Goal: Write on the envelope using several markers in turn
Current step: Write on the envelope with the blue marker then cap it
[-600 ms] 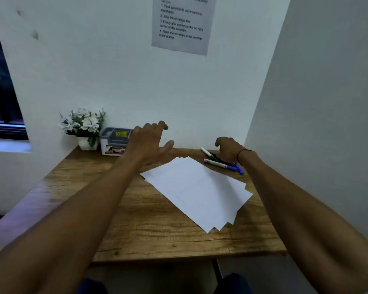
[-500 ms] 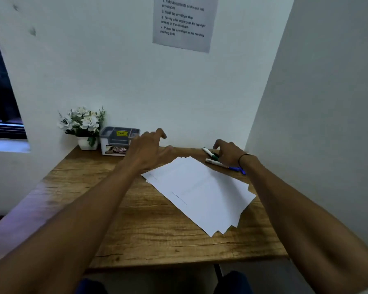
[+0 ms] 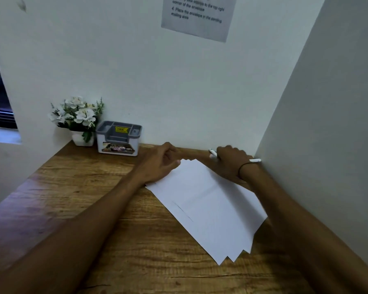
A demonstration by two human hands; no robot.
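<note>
A fanned stack of white envelopes [image 3: 208,206] lies slanted on the wooden desk [image 3: 106,209]. My left hand [image 3: 160,164] rests on the stack's far left corner, fingers loosely curled, gripping nothing. My right hand [image 3: 231,164] is at the back right corner of the desk, fingers curled down over the markers. One white marker [image 3: 212,154] pokes out past my fingers on the left. Another white marker end [image 3: 255,160] shows beside my wrist by the wall. The other markers are hidden under my hand.
A grey and white desk organiser [image 3: 118,139] and a small pot of white flowers [image 3: 79,122] stand at the back left against the wall. A side wall [image 3: 327,124] closes in the desk on the right. A printed notice [image 3: 198,15] hangs above.
My left hand dropped from hovering onto the stack's far corner. My right hand closed down over the markers, hiding the coloured caps. The camera moved nearer and tilted down.
</note>
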